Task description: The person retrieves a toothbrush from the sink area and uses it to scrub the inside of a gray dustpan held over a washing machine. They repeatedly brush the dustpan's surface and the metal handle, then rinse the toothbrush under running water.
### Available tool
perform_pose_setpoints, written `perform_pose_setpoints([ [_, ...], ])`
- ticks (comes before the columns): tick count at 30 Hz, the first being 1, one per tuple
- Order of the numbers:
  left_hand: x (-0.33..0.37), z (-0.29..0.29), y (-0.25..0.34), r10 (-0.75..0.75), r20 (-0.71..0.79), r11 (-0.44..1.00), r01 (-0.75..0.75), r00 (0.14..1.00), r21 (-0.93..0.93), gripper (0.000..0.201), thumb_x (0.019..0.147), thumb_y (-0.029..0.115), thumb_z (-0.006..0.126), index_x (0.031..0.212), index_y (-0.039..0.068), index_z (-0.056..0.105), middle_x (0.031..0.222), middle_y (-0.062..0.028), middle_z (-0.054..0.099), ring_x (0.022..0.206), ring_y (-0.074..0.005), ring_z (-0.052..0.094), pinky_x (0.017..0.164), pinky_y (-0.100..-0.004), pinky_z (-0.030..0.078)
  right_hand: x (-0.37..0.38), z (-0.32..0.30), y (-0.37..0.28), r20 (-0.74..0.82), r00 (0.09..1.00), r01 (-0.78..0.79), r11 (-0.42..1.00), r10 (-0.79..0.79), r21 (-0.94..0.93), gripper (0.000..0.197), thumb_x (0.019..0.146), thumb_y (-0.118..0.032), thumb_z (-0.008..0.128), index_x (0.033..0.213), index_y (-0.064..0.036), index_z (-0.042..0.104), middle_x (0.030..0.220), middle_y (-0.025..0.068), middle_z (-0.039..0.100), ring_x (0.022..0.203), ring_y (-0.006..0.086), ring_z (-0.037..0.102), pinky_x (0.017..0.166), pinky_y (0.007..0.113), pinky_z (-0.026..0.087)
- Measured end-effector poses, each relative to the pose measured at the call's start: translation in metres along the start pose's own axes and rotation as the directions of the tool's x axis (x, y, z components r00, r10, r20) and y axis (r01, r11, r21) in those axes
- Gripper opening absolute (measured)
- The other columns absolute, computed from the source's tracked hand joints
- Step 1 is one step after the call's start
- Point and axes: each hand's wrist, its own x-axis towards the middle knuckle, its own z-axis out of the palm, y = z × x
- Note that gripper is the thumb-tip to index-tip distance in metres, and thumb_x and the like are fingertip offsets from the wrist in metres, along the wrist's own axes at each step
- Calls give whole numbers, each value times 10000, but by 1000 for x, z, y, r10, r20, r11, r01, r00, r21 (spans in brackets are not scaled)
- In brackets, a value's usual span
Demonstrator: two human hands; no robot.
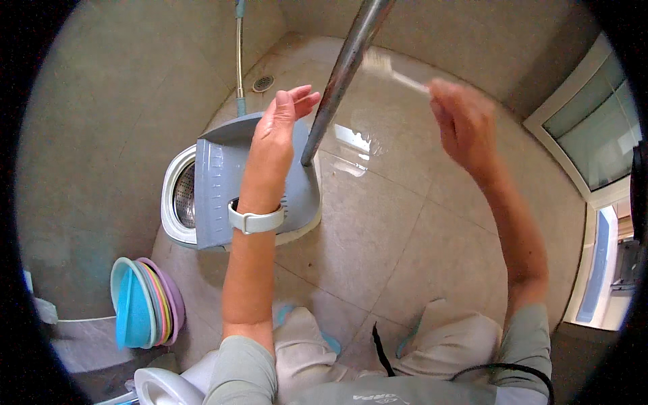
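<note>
My right hand [464,120] is closed round the white handle of a small brush [408,82], raised at the upper right. The brush head is smeared by motion. Just left of a metal pole [347,71], my left hand [278,125] is held up with its fingers stretched out and nothing in it. Below that hand, a grey dustpan [214,169] lies across a bucket [170,219] with a perforated metal basket [184,194]. The pole's lower end meets the dustpan's right part. My left forearm covers the dustpan's middle.
Wet patches shine on the tiled floor [418,223]. Several coloured basins [172,297] stand stacked at the lower left, near a white toilet [165,388]. A drain [263,83] and a hose [239,57] are at the back; a glass-paned door [594,128] is at the right.
</note>
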Motion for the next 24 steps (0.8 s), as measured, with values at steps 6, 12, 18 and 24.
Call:
perform_pose_setpoints([
  [6,6,13,-6,14,88,996,-6,996,-85,622,975,493,323,1206,-44,535,1124,-134,590,1075,-210,531,984,-300,354,-13,31,16,31,1000,-1,1000,0,15,114,859,-108,569,961,-101,621,931,110,670,777,287,654,633,384,520],
  [12,3,14,-12,100,59,987,-107,993,121,578,979,477,338,1283,16,510,1061,-102,612,997,-159,545,916,-265,394,24,7,11,-102,993,-51,998,53,23,130,869,-116,545,979,-96,612,907,128,659,743,320,643,604,399,522],
  [18,3,14,-10,118,68,985,-125,991,118,578,978,496,317,1266,47,537,1069,-113,622,1008,-169,556,918,-272,399,6,24,16,33,998,55,998,-54,-8,132,890,-155,537,990,-110,610,805,134,634,652,328,611,532,418,488],
  [24,-2,14,3,-14,68,998,9,998,67,617,976,497,318,1281,-9,499,1172,-97,577,1114,-170,512,982,-274,357,8,25,-3,212,977,-15,999,22,-34,106,886,-182,539,957,-120,587,692,101,586,620,301,613,495,411,478],
])
